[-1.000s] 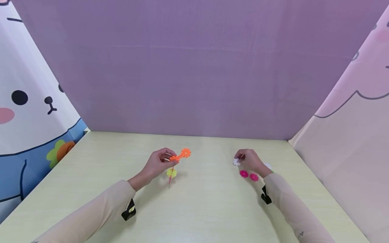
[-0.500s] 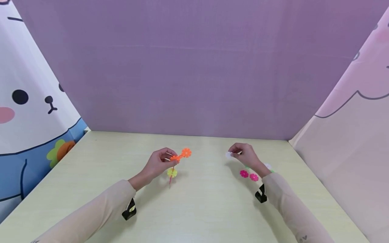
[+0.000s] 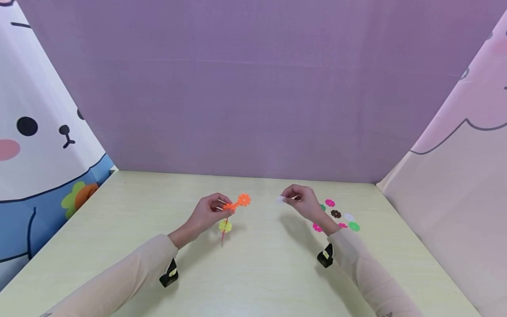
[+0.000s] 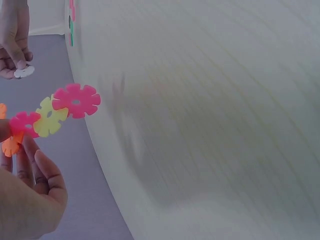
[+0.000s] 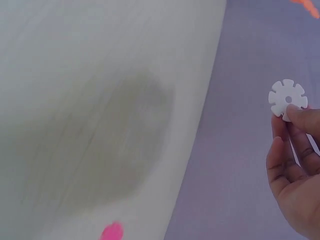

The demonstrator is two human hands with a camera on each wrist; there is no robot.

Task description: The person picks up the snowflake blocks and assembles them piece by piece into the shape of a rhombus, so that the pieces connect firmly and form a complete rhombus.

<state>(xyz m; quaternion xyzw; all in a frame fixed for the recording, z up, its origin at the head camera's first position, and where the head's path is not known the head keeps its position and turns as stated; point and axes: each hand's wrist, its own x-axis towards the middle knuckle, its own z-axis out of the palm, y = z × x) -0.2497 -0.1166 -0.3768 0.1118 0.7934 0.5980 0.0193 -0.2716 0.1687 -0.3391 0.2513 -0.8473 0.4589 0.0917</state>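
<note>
My left hand [image 3: 207,212] pinches a chain of interlocking snowflake discs above the table. Orange discs [image 3: 244,200] stick out to the right of the fingers. A yellow disc [image 4: 50,116] and a pink disc [image 4: 76,101] hang from the chain below the hand. Between the thumb and fingers of my right hand [image 3: 304,203] is a single white snowflake disc [image 5: 288,98], notched round its edge with a hole in the middle. The white disc is held off the table, a short gap to the right of the orange discs.
Loose discs lie on the table under and beside the right forearm: a brown one [image 3: 336,214], a white one [image 3: 349,217], a green one [image 3: 354,226] and several pink ones [image 3: 330,203]. A purple cloth wall [image 3: 253,110] rises behind the table [image 3: 253,273].
My right hand has lifted the white disc from beside the loose pieces and carried it left toward the chain, uncovering more discs. The left hand stays almost still.
</note>
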